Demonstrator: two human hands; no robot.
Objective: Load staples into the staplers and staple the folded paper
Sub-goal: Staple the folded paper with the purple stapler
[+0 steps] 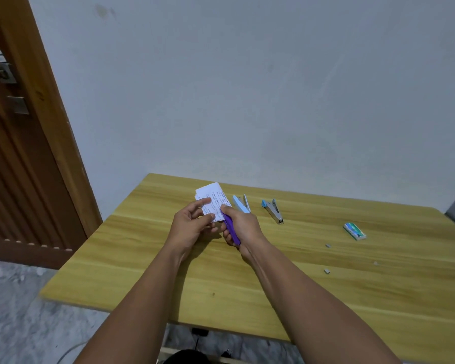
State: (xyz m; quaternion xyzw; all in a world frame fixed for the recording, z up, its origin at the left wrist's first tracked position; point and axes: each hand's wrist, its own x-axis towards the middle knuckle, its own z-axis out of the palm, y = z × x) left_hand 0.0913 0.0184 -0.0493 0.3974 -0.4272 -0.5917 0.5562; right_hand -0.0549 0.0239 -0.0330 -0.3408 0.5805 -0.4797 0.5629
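My left hand (192, 223) holds a folded white paper (212, 199) with handwriting, above the far middle of the wooden table (247, 279). My right hand (243, 227) grips a purple stapler (232, 231), whose front end meets the paper's right edge. A light blue stapler (241, 203) lies just behind my right hand. A second stapler (273, 210), metal with a blue end, lies to its right. A green box of staples (354, 231) sits farther right.
Small loose staple strips (327, 271) (327, 245) lie on the table's right half. A brown wooden door (19, 143) stands at the left, and a pale wall runs behind the table. Grey marble floor (16, 311) shows at lower left.
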